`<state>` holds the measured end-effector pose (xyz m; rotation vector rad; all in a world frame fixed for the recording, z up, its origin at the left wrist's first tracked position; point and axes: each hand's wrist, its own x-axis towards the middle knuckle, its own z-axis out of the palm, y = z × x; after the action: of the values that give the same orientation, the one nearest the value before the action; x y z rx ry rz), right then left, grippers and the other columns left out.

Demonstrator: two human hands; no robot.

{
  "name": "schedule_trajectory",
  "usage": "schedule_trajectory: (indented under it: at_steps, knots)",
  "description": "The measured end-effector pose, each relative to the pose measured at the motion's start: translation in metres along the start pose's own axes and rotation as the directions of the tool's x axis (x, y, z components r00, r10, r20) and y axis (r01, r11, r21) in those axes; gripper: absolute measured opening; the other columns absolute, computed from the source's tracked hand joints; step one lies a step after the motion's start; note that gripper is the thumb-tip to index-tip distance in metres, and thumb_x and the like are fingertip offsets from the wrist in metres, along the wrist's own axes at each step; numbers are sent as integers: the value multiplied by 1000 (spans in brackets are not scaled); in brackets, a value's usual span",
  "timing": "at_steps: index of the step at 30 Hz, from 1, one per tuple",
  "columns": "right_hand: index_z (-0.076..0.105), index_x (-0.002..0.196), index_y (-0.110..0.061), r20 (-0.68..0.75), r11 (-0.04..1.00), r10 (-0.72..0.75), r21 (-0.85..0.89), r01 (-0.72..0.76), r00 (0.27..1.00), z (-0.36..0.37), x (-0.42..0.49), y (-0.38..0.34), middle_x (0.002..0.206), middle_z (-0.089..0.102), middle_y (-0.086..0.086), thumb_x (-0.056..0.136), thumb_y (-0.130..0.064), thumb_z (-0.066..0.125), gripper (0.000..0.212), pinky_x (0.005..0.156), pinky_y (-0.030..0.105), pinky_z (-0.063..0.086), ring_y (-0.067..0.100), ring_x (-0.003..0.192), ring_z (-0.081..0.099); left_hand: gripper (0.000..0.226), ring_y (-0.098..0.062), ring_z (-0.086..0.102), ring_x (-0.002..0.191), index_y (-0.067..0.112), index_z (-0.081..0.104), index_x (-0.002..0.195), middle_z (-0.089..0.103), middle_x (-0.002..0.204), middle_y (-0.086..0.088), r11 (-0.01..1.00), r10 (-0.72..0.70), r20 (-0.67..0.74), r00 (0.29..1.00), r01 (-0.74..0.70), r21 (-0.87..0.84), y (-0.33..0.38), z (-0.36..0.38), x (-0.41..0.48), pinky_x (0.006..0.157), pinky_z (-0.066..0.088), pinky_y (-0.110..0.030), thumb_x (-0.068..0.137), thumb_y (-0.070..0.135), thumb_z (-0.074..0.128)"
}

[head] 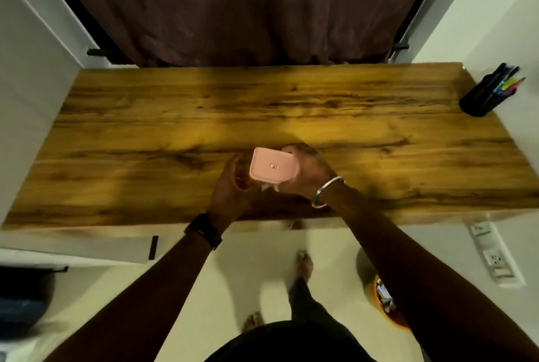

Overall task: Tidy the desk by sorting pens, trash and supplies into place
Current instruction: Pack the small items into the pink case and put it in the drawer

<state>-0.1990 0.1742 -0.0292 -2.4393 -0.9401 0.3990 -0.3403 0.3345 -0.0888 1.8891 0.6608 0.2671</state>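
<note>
Pink box (273,169) looks square, round-cornered, with small central label (274,167).

Dark maroon curtain (233,6) hangs behind bench (145,128) far edge. White wall sockets (493,256) below near right corner. Black handle (153,247) under near edge, left. Pale floor (248,274).

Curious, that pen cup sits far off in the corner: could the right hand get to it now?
Probably, with a stretch: nothing stands on the desk between the right hand and the pen cup. But its fingers grip the pink box, so it is busy.
</note>
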Motion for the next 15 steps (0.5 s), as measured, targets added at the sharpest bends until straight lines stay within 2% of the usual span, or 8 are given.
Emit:
schedule_trajectory:
  at_steps: [2, 5, 6, 7, 10, 12, 13, 15]
  knots:
    - [59, 120, -24, -10, 998, 42, 46, -41, 999, 15, -18, -10, 114, 60, -1, 46, -52, 87, 85, 84, 26, 48, 17, 101, 58, 74, -18, 72, 88, 22, 51, 137, 73, 99, -6, 976, -117, 16, 993, 118, -182, -17, -5, -26, 71, 60, -41, 77, 38, 90]
    - [57, 124, -25, -8, 992, 94, 88, -93, 996, 33, -43, -25, 117, 58, -3, 48, -48, 90, 86, 85, 28, 50, 15, 99, 58, 15, -18, 71, 75, 17, 65, 104, 74, 84, -3, 852, -269, 35, 962, 255, -457, -33, -11, -64, 65, 54, -37, 95, 23, 75]
    - [57, 124, -25, -13, 991, 101, 85, -100, 995, 38, -51, -28, 117, 58, -3, 48, -48, 90, 85, 86, 30, 52, 16, 100, 58, 8, -19, 69, 72, 16, 66, 94, 73, 79, -2, 786, -337, 48, 940, 309, -535, -38, -12, -75, 66, 53, -35, 99, 22, 70]
    - [57, 124, -25, -17, 992, 102, 81, -100, 995, 42, -58, -32, 117, 59, -2, 49, -47, 90, 84, 87, 32, 53, 18, 100, 59, 16, -21, 68, 72, 15, 66, 86, 71, 75, -2, 704, -423, 79, 903, 382, -599, -45, -13, -85, 68, 52, -35, 101, 22, 66]
    - [57, 125, -22, -23, 992, 105, 73, -103, 994, 52, -73, -36, 118, 59, 1, 53, -44, 90, 83, 87, 35, 54, 20, 100, 60, 28, -25, 63, 71, 15, 58, 73, 63, 72, -5, 381, -647, 193, 738, 532, -756, -72, -8, -105, 68, 53, -34, 99, 25, 59]
    - [56, 127, -21, -31, 990, 118, 88, -114, 993, 57, -81, -35, 118, 59, 2, 53, -46, 90, 86, 86, 35, 55, 21, 100, 60, 25, -26, 63, 77, 12, 58, 82, 61, 84, -8, 186, -728, 255, 636, 541, -820, -95, 4, -110, 69, 56, -36, 99, 30, 56]
    - [55, 128, -21, -40, 988, 121, 102, -117, 992, 58, -83, -33, 119, 59, 2, 52, -46, 91, 87, 86, 35, 55, 21, 101, 59, 31, -29, 66, 91, 8, 61, 100, 62, 101, -13, 116, -737, 292, 610, 540, -834, -103, 10, -111, 78, 58, -42, 99, 39, 56]
    - [54, 130, -20, -53, 986, 123, 122, -115, 991, 61, -86, -29, 120, 59, 2, 53, -47, 91, 90, 85, 33, 54, 20, 102, 58, 77, -39, 53, 134, 13, 40, 151, 48, 146, -20, -29, -709, 379, 594, 513, -858, -117, 23, -108, 105, 50, -58, 95, 64, 58]
